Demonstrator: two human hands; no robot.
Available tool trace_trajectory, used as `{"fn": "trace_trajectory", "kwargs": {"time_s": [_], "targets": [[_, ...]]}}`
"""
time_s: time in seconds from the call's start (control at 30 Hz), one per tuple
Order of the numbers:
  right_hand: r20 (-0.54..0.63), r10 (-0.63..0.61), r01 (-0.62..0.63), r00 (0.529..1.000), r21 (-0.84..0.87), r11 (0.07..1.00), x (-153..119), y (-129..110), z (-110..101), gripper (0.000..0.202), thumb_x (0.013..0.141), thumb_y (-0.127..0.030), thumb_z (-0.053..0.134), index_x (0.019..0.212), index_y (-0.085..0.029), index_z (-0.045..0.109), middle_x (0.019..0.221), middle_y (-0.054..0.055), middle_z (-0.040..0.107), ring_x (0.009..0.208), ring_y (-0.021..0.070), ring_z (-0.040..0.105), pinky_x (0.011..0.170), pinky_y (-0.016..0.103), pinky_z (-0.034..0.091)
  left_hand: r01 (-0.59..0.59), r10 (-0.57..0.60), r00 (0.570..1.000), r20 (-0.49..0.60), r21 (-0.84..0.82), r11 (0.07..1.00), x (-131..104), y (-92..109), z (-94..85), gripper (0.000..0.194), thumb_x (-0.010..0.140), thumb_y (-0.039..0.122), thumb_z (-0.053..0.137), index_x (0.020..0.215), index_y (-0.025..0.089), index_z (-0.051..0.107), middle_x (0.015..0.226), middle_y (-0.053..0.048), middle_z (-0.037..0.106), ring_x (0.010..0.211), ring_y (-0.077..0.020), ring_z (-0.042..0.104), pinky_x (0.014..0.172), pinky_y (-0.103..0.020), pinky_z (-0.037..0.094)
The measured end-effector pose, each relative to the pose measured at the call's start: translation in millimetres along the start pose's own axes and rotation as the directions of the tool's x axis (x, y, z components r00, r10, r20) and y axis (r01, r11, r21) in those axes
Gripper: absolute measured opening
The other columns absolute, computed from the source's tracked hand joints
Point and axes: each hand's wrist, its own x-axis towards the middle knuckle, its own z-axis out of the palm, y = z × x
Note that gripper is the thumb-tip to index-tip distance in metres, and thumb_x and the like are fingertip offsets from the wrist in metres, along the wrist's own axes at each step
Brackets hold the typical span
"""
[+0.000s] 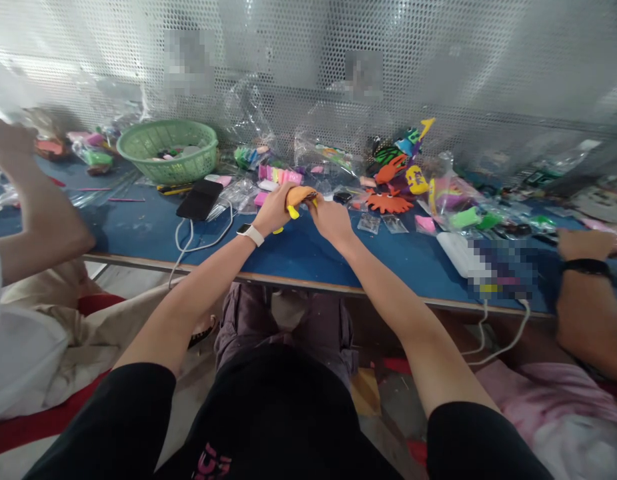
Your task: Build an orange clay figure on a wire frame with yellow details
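Left hand [273,210] and right hand [333,219] meet at the orange piece [299,195], up over the desk [308,260]!
My worry, watching remotely: too hard a squeeze or an uneven pull could dent this piece, which looks soft, or work loose the yellow tip [292,212] at its lower edge. Now the fingers: the left's are nearly closed, pinching its left side; the right's bunch against its darker right end, apparently touching, but their tips are hidden, so I cannot tell whether they pinch.

At frame centre, the left hand [274,209] and right hand [333,220] hold a curved orange-and-yellow piece [299,195]; upper left, a green plastic basket [185,169].
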Motion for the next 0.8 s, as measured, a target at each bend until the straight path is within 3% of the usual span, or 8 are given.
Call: {"fn": "trace_trajectory", "kwargs": {"time_s": [0.13, 0.27, 0.33, 0.43, 0.53, 0.63, 0.8], "targets": [[-0.003, -0.015, 0.015, 1.0, 0.005, 1.0, 3, 4, 7, 0.058, 0.128, -0.051, 0.042, 0.154, -0.006, 0.068, 0.111, 0.03, 0.085, 0.105, 0.0449, 0.083, 0.094, 0.048, 0.058, -0.005, 0.005, 1.0, -0.012, -0.001, 1.0, 0, -6, 2.5, 0.035, 0.1, 0.021, 0.073, 0.135, 0.022, 0.066, 0.127, -0.014, 0.084, 0.112, -0.0326, 0.082, 0.098, -0.047, 0.066], [-0.063, -0.041, 0.048, 0.997, 0.116, 0.992, 6, 13, 14, 0.055, 0.125, -0.055, 0.052, 0.152, -0.01, 0.07, 0.103, 0.023, 0.083, 0.098, 0.0403, 0.08, 0.091, 0.044, 0.057, -0.022, 0.022, 0.999, -0.028, 0.009, 1.0, 0, -13, 2.9, 0.036, 0.1, 0.024, 0.076, 0.134, 0.026, 0.064, 0.127, -0.013, 0.084, 0.112, -0.0346, 0.083, 0.095, -0.049, 0.067], [-0.071, -0.098, 0.112, 0.993, 0.229, 0.967, 7, 19, 14, 0.063, 0.123, -0.067, 0.048, 0.145, -0.013, 0.072, 0.098, 0.019, 0.081, 0.094, 0.0392, 0.077, 0.088, 0.045, 0.055, -0.016, 0.016, 0.999, -0.029, 0.008, 1.0, 1, -16, 1.5, 0.032, 0.104, 0.027, 0.077, 0.133, 0.028, 0.063, 0.125, -0.011, 0.083, 0.109, -0.0335, 0.083, 0.093, -0.049, 0.067], [-0.084, -0.2, 0.216, 0.976, 0.464, 0.859, 7, 25, 11, 0.081, 0.114, -0.095, 0.031, 0.119, -0.024, 0.072, 0.084, 0.01, 0.073, 0.082, 0.0327, 0.072, 0.084, 0.044, 0.053, 0.0, 0.001, 1.0, -0.028, 0.015, 1.0, 1, -17, -1.8, 0.025, 0.111, 0.033, 0.076, 0.131, 0.027, 0.063, 0.119, -0.008, 0.081, 0.104, -0.0282, 0.082, 0.093, -0.045, 0.066], [-0.053, -0.242, 0.219, 0.969, 0.641, 0.736, 6, 29, 7, 0.086, 0.102, -0.109, 0.03, 0.103, -0.03, 0.064, 0.069, 0.001, 0.064, 0.069, 0.0263, 0.066, 0.079, 0.043, 0.052, 0.004, -0.004, 0.999, -0.044, 0.0, 1.0, 2, -16, -4.4, 0.026, 0.111, 0.037, 0.078, 0.131, 0.026, 0.064, 0.118, -0.008, 0.081, 0.105, -0.0282, 0.083, 0.094, -0.044, 0.066], [-0.043, -0.271, 0.227, 0.962, 0.68, 0.697, 7, 30, 6, 0.082, 0.1, -0.11, 0.037, 0.097, -0.03, 0.058, 0.065, -0.001, 0.062, 0.064, 0.0242, 0.063, 0.077, 0.042, 0.05, 0.01, -0.011, 0.998, -0.056, -0.029, 1.0, 2, -15, -5.6, 0.028, 0.109, 0.04, 0.08, 0.13, 0.028, 0.067, 0.117, -0.008, 0.082, 0.103, -0.0304, 0.083, 0.093, -0.047, 0.067], [-0.05, -0.303, 0.274, 0.952, 0.582, 0.766, 9, 35, 7, 0.077, 0.112, -0.099, 0.029, 0.098, -0.029, 0.059, 0.069, 0.002, 0.063, 0.066, 0.0247, 0.063, 0.078, 0.044, 0.05, -0.002, 0.001, 0.998, -0.056, -0.024, 1.0, 3, -15, -6.6, 0.029, 0.107, 0.042, 0.08, 0.129, 0.027, 0.069, 0.116, -0.008, 0.083, 0.102, -0.0309, 0.084, 0.094, -0.048, 0.068]]}}
